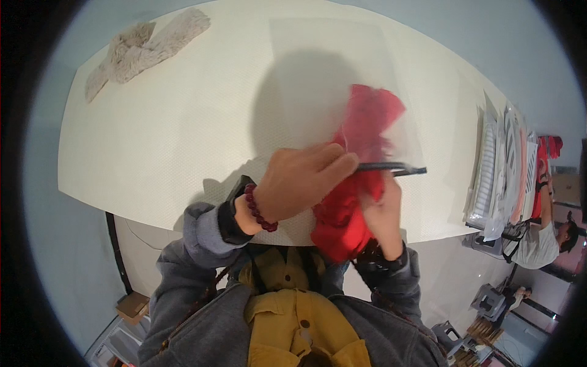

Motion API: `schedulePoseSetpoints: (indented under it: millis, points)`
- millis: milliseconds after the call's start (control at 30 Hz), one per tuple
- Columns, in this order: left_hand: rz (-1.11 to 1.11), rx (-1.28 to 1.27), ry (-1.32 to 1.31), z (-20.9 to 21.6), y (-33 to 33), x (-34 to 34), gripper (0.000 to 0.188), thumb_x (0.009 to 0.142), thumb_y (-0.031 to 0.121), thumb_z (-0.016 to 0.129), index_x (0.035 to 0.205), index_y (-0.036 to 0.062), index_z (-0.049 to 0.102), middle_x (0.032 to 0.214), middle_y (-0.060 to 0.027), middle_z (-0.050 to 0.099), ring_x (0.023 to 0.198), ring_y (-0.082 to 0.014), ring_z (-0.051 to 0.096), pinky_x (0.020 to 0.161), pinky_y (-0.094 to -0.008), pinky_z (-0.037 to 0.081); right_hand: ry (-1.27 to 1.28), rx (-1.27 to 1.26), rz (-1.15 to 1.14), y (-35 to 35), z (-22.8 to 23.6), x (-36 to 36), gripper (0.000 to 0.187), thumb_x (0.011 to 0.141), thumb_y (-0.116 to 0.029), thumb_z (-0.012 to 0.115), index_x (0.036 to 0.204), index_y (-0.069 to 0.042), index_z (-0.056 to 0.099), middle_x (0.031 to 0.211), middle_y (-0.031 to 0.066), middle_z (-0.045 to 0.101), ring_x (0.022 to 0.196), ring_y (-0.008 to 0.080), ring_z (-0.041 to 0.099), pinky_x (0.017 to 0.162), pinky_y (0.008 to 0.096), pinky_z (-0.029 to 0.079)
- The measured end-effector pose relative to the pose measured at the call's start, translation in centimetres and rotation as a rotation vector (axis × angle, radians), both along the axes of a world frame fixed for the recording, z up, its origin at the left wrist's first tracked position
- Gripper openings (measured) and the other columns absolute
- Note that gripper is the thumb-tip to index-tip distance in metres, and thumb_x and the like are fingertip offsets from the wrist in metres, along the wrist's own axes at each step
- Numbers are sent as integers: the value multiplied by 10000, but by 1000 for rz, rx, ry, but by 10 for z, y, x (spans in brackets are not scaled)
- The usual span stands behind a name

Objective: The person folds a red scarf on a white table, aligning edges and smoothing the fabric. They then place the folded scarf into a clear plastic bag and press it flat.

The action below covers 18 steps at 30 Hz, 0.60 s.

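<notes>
A clear plastic bag (298,92) with a dark strip along its mouth (408,169) lies on the table, its mouth toward me. One end of a red cloth item (367,113) is inside it; the rest (340,221) bunches outside and hangs over the near table edge. My left hand (309,180) pinches the bag's mouth, thumb and forefinger closed at the dark strip. Just below the strip, my right hand (385,211), slightly blurred, grips the red cloth from its right side. Some of its fingertips are hidden by the cloth and the strip.
A beige furry scarf-like piece (143,52) lies at the table's far left. Several bagged, folded textiles (502,168) stand stacked at the right edge. Beyond them another person (538,244) reaches toward red items. Grey stools (487,301) and a cardboard box (131,307) are on the floor.
</notes>
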<state>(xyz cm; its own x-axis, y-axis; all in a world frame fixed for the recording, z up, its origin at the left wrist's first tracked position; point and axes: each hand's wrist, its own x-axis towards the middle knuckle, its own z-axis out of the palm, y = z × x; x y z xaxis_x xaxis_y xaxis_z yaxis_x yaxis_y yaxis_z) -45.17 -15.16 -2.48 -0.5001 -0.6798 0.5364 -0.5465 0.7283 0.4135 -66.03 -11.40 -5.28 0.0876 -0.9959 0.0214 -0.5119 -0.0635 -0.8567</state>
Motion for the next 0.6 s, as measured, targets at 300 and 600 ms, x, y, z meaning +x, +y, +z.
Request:
schedulePoseSetpoints:
  millis: [300,600]
  points:
    - [-57,-130,38,-7,13,-11,279,765,94,672,1039,80,619,792,-28,569,673,-174,605,490,-298,473,258,-124,68,-41,25,35,738,812,-79,655,1503,-52,398,1254,234,592,1082,376,629,920,411,507]
    - [-1,-186,101,-23,13,2,312,718,76,695,1027,35,687,702,-30,571,592,-158,574,459,-280,460,28,-76,327,-33,-3,2,789,786,-129,710,1505,-50,395,1423,253,460,1316,433,466,1080,432,410]
